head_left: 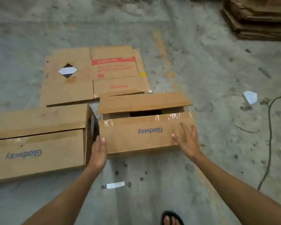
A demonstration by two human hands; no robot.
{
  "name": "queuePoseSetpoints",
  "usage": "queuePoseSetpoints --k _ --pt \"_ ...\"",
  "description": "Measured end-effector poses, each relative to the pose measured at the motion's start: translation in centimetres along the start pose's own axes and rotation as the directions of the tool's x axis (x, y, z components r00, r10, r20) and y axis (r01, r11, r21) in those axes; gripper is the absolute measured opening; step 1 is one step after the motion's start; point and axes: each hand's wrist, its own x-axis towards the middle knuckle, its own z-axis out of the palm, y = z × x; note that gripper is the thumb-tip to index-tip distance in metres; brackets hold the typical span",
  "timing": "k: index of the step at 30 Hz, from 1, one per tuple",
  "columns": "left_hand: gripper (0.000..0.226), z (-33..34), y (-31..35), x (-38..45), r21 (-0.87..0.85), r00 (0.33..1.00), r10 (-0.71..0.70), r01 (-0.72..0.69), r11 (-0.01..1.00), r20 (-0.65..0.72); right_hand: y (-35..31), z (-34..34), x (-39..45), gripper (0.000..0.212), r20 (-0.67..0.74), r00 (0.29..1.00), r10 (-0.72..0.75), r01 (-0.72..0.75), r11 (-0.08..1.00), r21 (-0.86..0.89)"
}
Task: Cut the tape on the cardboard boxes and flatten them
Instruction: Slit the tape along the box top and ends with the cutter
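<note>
Left hand (98, 154) gripping box (141, 135) corner, right hand (187, 140) splayed flat on taped corrugated cardboard

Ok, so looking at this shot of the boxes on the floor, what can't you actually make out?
Head view only:
- Inside of the middle box: only a dark gap shows under its raised flap.
- Left box: cut off by the left edge.
- Left hand: fingers hidden between the boxes, so its grip is unclear.
- Red print on the flattened box: upside down and blurred.
- Cardboard stack: cut off at the top right.
</note>
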Motion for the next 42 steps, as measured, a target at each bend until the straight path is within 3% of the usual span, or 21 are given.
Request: queuePoseSetpoints --k 2,5,7,10,12,14,16,18,21,23,27,29,31,34,37,39,42 --pt "0.086 2.0 -2.4 1.8 -0.042 0.981 0.069 -0.078 0.996 -0.180 2.7 2.1 1.3 0.080 -0.183 0.983 -0.005 0.007 1.000 0.012" --pt "0.066 4.6 -4.8 4.3 -0.095 0.901 0.109 -0.163 0.982 -0.420 7.0 5.3 3.2 0.082 -0.309 0.942 -0.129 0.138 0.990 0.006" --pt "0.068 5.9 -6.1 5.3 -0.077 0.805 0.128 -0.211 0.975 -0.579 8.9 6.7 4.0 0.088 -0.410 0.890 -0.200 0.234 0.972 0.035" --pt "0.077 7.1 -6.9 5.9 0.002 0.707 0.215 -0.290 0.957 -0.674 9.8 7.8 4.4 0.100 -0.532 0.824 -0.196 0.316 0.938 0.142" --pt "0.077 7.2 -7.2 5.5 0.032 0.675 0.285 -0.361 0.932 -0.681 10.0 8.4 4.3 0.105 -0.568 0.800 -0.195 0.383 0.894 0.233" --pt "0.072 6.7 -7.5 5.5 -0.048 0.693 0.278 -0.411 0.910 -0.665 9.6 8.2 4.2 0.109 -0.583 0.784 -0.213 0.428 0.866 0.259" --pt "0.075 6.0 -8.3 5.2 -0.248 0.808 0.133 -0.326 0.912 -0.574 10.0 7.8 4.1 0.111 -0.569 0.804 -0.174 0.398 0.868 0.297" --pt "0.093 5.8 -9.3 4.5 -0.375 0.893 0.021 -0.209 0.903 -0.449 11.1 7.8 4.0 0.117 -0.483 0.873 -0.066 0.322 0.823 0.468" --pt "0.117 6.0 -10.3 4.0 -0.419 0.918 0.039 -0.217 0.882 -0.395 13.0 8.6 4.0 0.123 -0.320 0.947 0.000 0.220 0.728 0.650" --pt "0.117 6.1 -9.5 3.6 -0.422 0.906 0.046 -0.241 0.874 -0.422 13.1 8.3 4.1 0.116 -0.328 0.945 0.001 0.227 0.720 0.656" --pt "0.092 6.0 -5.1 1.7 -0.369 0.837 0.103 -0.343 0.864 -0.538 10.0 4.4 4.0 0.088 -0.476 0.880 -0.006 0.332 0.724 0.605" --pt "0.095 4.8 -2.6 2.1 -0.359 0.813 0.209 -0.450 0.818 -0.543 8.2 0.8 4.8 0.093 -0.573 0.819 -0.032 0.401 0.746 0.531" --pt "0.090 3.3 0.8 2.7 -0.368 0.817 0.290 -0.502 0.783 -0.499 6.7 -3.5 5.9 0.099 -0.584 0.810 -0.050 0.417 0.750 0.514" --pt "0.057 1.7 6.5 0.8 -0.388 0.820 0.443 -0.565 0.729 -0.362 4.6 -8.8 6.8 0.085 -0.513 0.850 -0.118 0.390 0.796 0.463" --pt "0.070 0.4 8.4 0.5 -0.311 0.807 0.525 -0.590 0.745 -0.272 2.0 -12.1 6.1 0.060 -0.440 0.869 -0.227 0.393 0.857 0.334" --pt "0.080 0.0 8.6 0.7 -0.304 0.744 0.570 -0.666 0.681 -0.351 0.0 -13.5 5.8 0.050 -0.322 0.890 -0.324 0.398 0.895 0.201" --pt "0.074 0.0 9.7 1.2 -0.071 0.628 0.586 -0.711 0.699 -0.512 -2.7 -14.5 5.2 0.057 -0.136 0.901 -0.412 0.416 0.909 0.001"
